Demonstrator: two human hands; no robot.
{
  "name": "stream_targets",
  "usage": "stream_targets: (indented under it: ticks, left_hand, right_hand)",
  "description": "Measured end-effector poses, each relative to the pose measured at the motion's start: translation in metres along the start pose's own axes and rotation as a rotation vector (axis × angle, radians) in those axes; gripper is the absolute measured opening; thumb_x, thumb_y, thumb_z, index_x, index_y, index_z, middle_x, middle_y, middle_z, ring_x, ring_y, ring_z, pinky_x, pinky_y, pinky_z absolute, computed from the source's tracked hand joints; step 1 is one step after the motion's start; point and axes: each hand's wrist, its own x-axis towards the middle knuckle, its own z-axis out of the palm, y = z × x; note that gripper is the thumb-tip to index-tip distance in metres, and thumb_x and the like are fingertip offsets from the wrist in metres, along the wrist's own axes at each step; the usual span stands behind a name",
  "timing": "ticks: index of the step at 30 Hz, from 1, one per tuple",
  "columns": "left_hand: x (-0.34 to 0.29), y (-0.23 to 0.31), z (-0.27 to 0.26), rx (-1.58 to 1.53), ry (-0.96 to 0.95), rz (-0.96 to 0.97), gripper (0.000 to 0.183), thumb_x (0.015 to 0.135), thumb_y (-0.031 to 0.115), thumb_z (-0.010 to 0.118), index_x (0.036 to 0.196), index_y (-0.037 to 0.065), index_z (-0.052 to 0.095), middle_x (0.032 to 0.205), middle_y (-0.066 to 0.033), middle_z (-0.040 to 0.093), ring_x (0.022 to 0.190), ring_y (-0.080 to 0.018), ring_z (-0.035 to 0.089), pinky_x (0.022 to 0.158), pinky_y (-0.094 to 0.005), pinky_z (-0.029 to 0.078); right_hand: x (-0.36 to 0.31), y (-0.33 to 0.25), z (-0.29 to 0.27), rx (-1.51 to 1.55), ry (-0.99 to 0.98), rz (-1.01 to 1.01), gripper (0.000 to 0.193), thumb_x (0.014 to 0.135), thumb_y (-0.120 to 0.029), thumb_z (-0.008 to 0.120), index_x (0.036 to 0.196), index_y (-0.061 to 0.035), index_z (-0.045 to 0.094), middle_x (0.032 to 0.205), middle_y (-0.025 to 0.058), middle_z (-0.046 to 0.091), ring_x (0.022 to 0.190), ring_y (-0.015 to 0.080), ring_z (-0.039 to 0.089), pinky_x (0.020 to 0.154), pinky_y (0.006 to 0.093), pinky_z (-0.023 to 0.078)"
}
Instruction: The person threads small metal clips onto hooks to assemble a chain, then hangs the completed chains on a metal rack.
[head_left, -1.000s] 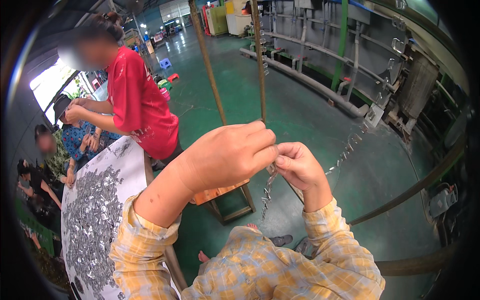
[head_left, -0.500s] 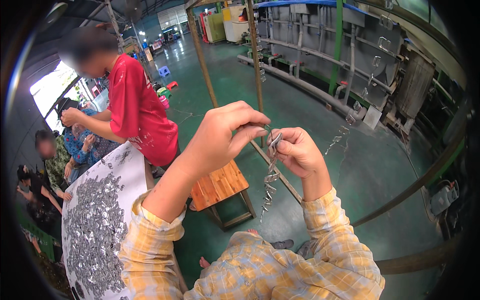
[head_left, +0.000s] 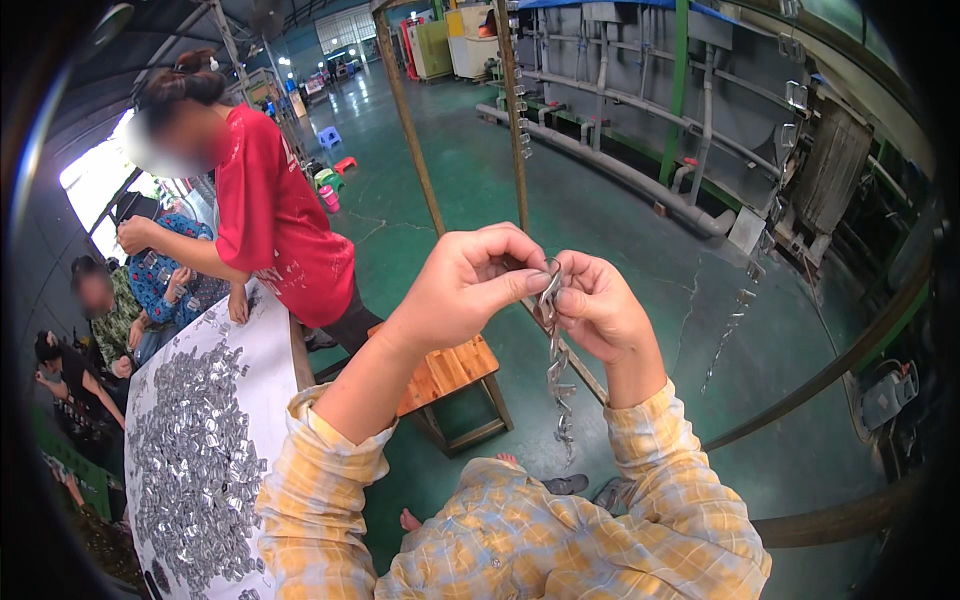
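Observation:
A chain of small silvery metal clips (head_left: 560, 385) dangles from my fingertips over the green floor. With thumb and forefinger my left hand (head_left: 480, 280) pinches the top of this chain. My right hand (head_left: 595, 300) is closed beside it, gripping the same upper end, and the fingertips of both hands almost meet there. A thin curved wire shows between the fingers; how it joins the top clip is hidden.
A white-topped table (head_left: 275, 345) at left bears a heap of metal clips (head_left: 195, 460). A wooden stool (head_left: 455, 375) stands beyond my arms. A person in a red shirt (head_left: 275, 220) leans by the table. Another clip chain (head_left: 735, 315) hangs at right near a metal frame.
My hands have come closer together, the left moving right and down to the chain's top. The chain has swung right and hangs straighter. The person in red has lowered one hand to the table.

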Motion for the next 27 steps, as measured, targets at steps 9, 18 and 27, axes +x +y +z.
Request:
stream_targets:
  ticks: [9,18,27]
  left_hand:
    - [-0.006,0.004,0.008,0.117,-0.010,-0.028,0.009,0.086,-0.002,0.055,0.095,-0.004,0.056,0.088,-0.0039,0.057,0.077,-0.0076,0.055,0.068,-0.0212,0.045]
    - [-0.016,0.013,0.013,0.213,0.031,-0.026,0.011,0.085,-0.005,0.054,0.096,-0.006,0.055,0.085,-0.0056,0.059,0.077,-0.0081,0.058,0.067,-0.0223,0.048]
    - [-0.017,0.016,0.008,0.424,0.050,-0.011,0.009,0.085,-0.005,0.053,0.093,-0.004,0.053,0.080,-0.0032,0.056,0.071,-0.0074,0.056,0.063,-0.0217,0.047]
  right_hand:
    - [-0.005,0.004,0.003,-0.027,0.029,-0.016,0.017,0.078,-0.002,0.068,0.092,-0.0011,0.058,0.080,0.0052,0.062,0.065,0.0097,0.056,0.056,0.0203,0.043]
    - [-0.006,0.004,0.010,-0.023,0.082,-0.020,0.018,0.076,-0.001,0.069,0.091,-0.0001,0.058,0.079,0.0069,0.063,0.064,0.0103,0.057,0.055,0.0208,0.045]
    - [-0.005,0.006,0.008,-0.030,0.068,-0.023,0.019,0.076,-0.002,0.069,0.091,0.0001,0.058,0.080,0.0083,0.064,0.063,0.0105,0.058,0.055,0.0204,0.046]
